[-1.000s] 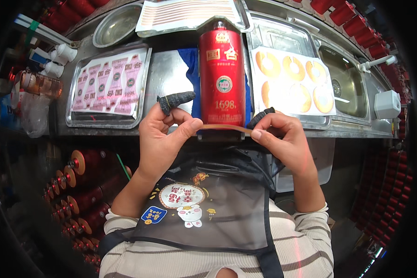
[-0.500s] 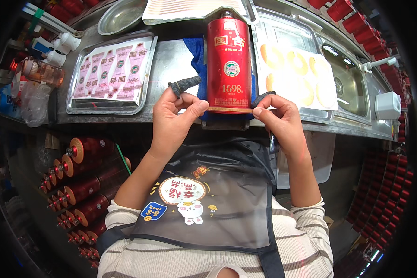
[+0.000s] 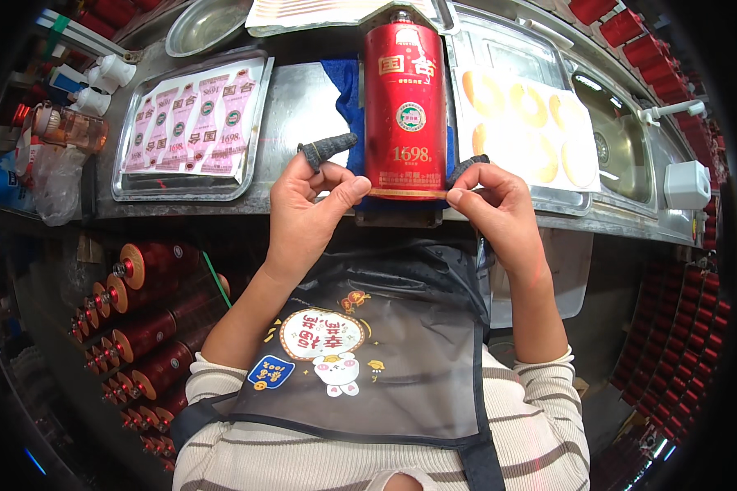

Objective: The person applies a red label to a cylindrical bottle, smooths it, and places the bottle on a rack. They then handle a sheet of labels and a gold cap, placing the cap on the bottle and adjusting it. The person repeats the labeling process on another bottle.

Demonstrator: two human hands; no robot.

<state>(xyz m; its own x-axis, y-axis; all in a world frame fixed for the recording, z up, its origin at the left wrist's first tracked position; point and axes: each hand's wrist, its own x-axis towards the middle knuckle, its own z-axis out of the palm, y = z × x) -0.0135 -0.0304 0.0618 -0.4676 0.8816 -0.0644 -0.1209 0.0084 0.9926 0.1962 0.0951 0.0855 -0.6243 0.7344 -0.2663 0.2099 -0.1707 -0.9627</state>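
Red, probably heavy and slick, the bottle occupies upper centre; we would grasp its sides. At mid-frame, left hand and right hand pinch opposite ends of the gold strip, seemingly light, pliable, best held there.

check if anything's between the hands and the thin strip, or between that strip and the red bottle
Nothing visible: left hand and right hand pinch the thin strip at its ends, and it crosses the red bottle near its base.
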